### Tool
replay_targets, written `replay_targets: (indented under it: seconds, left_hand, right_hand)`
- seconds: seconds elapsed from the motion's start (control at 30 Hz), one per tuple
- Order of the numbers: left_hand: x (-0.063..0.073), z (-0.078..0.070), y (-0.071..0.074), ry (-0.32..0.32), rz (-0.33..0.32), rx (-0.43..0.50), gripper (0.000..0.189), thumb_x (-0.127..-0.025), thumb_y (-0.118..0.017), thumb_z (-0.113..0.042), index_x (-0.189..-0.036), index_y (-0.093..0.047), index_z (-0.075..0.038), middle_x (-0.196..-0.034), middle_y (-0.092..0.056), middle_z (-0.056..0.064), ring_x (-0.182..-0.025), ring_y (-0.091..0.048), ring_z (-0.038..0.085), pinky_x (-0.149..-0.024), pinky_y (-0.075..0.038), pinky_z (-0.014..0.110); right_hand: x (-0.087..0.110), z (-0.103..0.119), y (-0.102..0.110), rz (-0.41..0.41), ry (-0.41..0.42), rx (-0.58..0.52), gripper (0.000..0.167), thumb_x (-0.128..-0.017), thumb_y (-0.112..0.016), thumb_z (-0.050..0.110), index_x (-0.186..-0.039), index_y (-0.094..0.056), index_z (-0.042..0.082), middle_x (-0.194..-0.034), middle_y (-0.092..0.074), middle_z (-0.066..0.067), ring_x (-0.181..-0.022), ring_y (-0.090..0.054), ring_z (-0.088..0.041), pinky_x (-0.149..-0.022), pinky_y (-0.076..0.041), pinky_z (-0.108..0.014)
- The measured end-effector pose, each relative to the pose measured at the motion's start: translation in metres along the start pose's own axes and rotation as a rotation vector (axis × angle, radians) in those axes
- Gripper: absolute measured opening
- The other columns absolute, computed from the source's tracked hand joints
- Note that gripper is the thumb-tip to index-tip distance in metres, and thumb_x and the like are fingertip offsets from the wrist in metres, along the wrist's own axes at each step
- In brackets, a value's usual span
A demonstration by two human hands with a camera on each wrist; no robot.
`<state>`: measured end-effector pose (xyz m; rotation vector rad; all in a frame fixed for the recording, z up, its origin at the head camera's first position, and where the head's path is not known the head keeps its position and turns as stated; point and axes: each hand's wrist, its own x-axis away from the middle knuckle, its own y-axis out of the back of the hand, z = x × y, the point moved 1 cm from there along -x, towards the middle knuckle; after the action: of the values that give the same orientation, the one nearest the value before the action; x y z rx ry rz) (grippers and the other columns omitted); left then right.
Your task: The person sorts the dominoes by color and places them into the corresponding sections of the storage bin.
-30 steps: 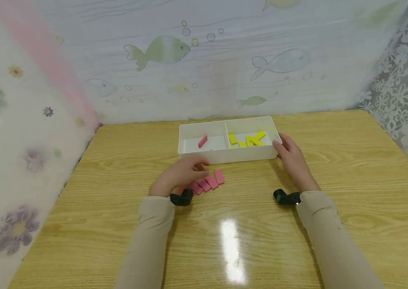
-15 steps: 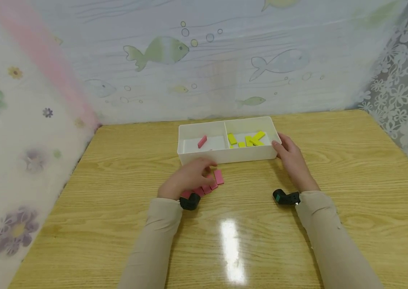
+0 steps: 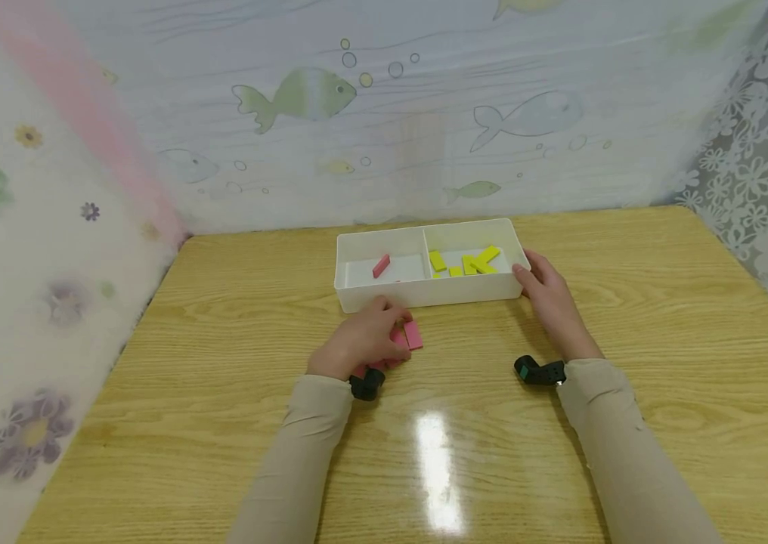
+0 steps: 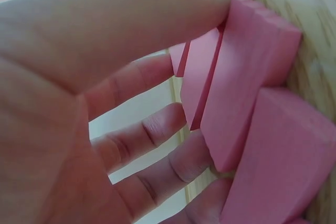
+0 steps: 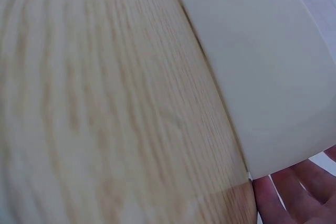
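My left hand (image 3: 366, 336) is at a row of flat pink blocks (image 3: 413, 335) lying on the table in front of the box. In the left wrist view, its thumb is at one end of the slanted pink blocks (image 4: 247, 66) and its curled fingertips (image 4: 191, 153) are at the other, pinching across them. The palm partly hides the row in the head view. My right hand (image 3: 547, 298) grips the right end of a white two-compartment box (image 3: 438, 293), thumb at the near rim and fingers around the end wall.
One pink block (image 3: 381, 266) leans in the box's left compartment. Several yellow blocks (image 3: 482, 263) lie loose in the right one, past the divider (image 3: 427, 253). The wooden table (image 3: 221, 423) meets a fish-patterned wall covering (image 3: 411, 113) behind the box.
My left hand has moved right along the pink row, its thumb and fingers now around the blocks near the right end. My right hand has stayed on the box.
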<state>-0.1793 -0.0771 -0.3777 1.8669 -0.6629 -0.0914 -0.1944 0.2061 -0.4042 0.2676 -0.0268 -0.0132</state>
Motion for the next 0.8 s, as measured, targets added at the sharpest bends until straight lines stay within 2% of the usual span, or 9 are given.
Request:
replay_targets:
  seconds: [0.17,0.4,0.5,0.67,0.8]
  left_hand:
    - [-0.0001,0.0000,-0.0013,0.018,-0.007,0.026,0.044,-0.075,-0.070,-0.030,-0.114,-0.053,-0.019,-0.110,-0.041,-0.001,-0.071,-0.052,0.010,-0.063,-0.043,0.022]
    - [-0.0009,-0.0023,-0.0049,0.020,-0.034,-0.017,0.051,-0.070,-0.071,-0.045,-0.111,-0.052,-0.021,-0.110,-0.040,-0.002,-0.083,-0.046,0.013,-0.067,-0.041,0.024]
    - [-0.0013,-0.0053,-0.0063,0.023,-0.048,-0.033,0.054,-0.070,-0.070,-0.049,-0.111,-0.050,-0.020,-0.110,-0.039,-0.001,-0.083,-0.047,0.014,-0.068,-0.042,0.025]
    - [-0.0026,-0.0084,-0.0078,0.031,-0.078,-0.059,0.046,-0.075,-0.067,-0.043,-0.108,-0.050,-0.016,-0.106,-0.041,0.000,-0.081,-0.047,0.014,-0.069,-0.042,0.025]
    - [-0.0033,-0.0068,-0.0072,0.043,-0.067,-0.034,0.043,-0.076,-0.066,-0.038,-0.107,-0.050,-0.014,-0.103,-0.041,-0.001,-0.080,-0.048,0.014,-0.066,-0.043,0.024]
  right_hand:
    - [-0.0001,0.0002,-0.0004,0.003,-0.005,0.001,0.064,-0.090,-0.041,0.048,-0.143,-0.020,0.017,-0.144,-0.024,-0.003,-0.127,-0.028,-0.019,-0.099,-0.031,-0.042]
    - [-0.0001,0.0001,0.0001,-0.001,-0.013,0.018,0.065,-0.090,-0.041,0.049,-0.143,-0.020,0.018,-0.144,-0.024,-0.003,-0.128,-0.027,-0.019,-0.099,-0.030,-0.043]
    - [-0.0002,0.0006,0.0008,-0.006,-0.012,0.031,0.067,-0.089,-0.040,0.052,-0.143,-0.020,0.018,-0.144,-0.023,-0.003,-0.128,-0.026,-0.020,-0.099,-0.030,-0.043]
    - [0.0001,0.0010,0.0006,-0.011,-0.012,0.029,0.065,-0.090,-0.040,0.050,-0.143,-0.021,0.018,-0.144,-0.023,-0.003,-0.128,-0.026,-0.020,-0.100,-0.030,-0.042]
    - [0.0000,0.0009,-0.0006,-0.009,-0.014,0.016,0.064,-0.091,-0.041,0.048,-0.143,-0.021,0.017,-0.144,-0.024,-0.004,-0.128,-0.027,-0.020,-0.099,-0.031,-0.042]
